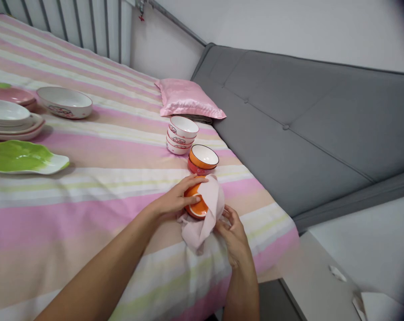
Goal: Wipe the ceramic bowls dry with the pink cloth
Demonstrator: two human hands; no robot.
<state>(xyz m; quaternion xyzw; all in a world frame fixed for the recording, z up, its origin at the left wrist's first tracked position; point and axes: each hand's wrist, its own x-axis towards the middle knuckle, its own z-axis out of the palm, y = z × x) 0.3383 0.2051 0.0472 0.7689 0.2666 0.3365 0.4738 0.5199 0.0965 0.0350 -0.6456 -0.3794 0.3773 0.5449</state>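
Observation:
An orange bowl (197,207) is tilted over the bed's near edge, its outside and foot ring facing me. My left hand (179,196) grips it from the left, thumb across the base. A pale pink cloth (212,196) drapes over the bowl's right side and hangs below it. At the right, my right hand (232,232) has its fingers closed on the cloth against the bowl; some fingertips are hidden behind it. Just beyond stands another orange bowl (204,156) on top of a red bowl (198,168).
Behind these is a stack of several white bowls (182,136), near a pink pillow (190,98). At left lie a large white bowl (66,103), a green leaf-shaped dish (24,157) and stacked plates (14,127). A grey headboard (289,111) borders the striped bed (98,191).

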